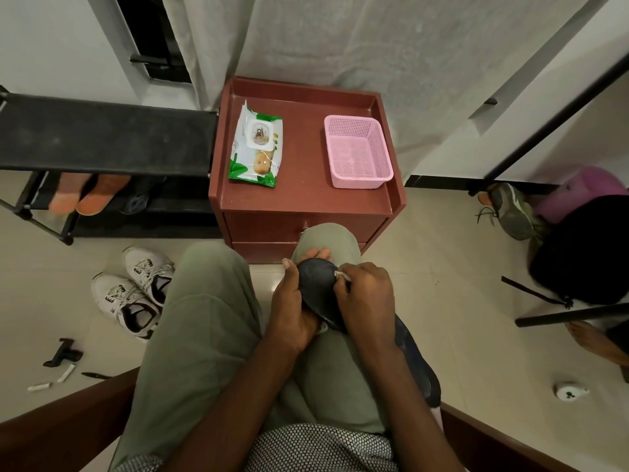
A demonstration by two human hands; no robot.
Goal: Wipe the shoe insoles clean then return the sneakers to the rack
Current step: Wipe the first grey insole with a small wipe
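I sit with a dark insole (315, 284) over my right knee. My left hand (294, 301) grips it from below, fingers curled round its toe end. My right hand (366, 294) pinches a small white wipe (340, 274) against the insole's right edge. A second dark insole (417, 362) lies along my right thigh. Two white sneakers (134, 291) stand on the floor at my left. The black shoe rack (102, 137) stands at the left, with orange slippers (90, 195) on its lower shelf.
A red-brown bedside cabinet (306, 199) stands right in front, bearing a wet-wipe pack (256, 144) and a pink basket (357, 151). A black bag (585, 253) and a worn shoe (510, 209) lie at the right. Small tools (63, 352) litter the floor at left.
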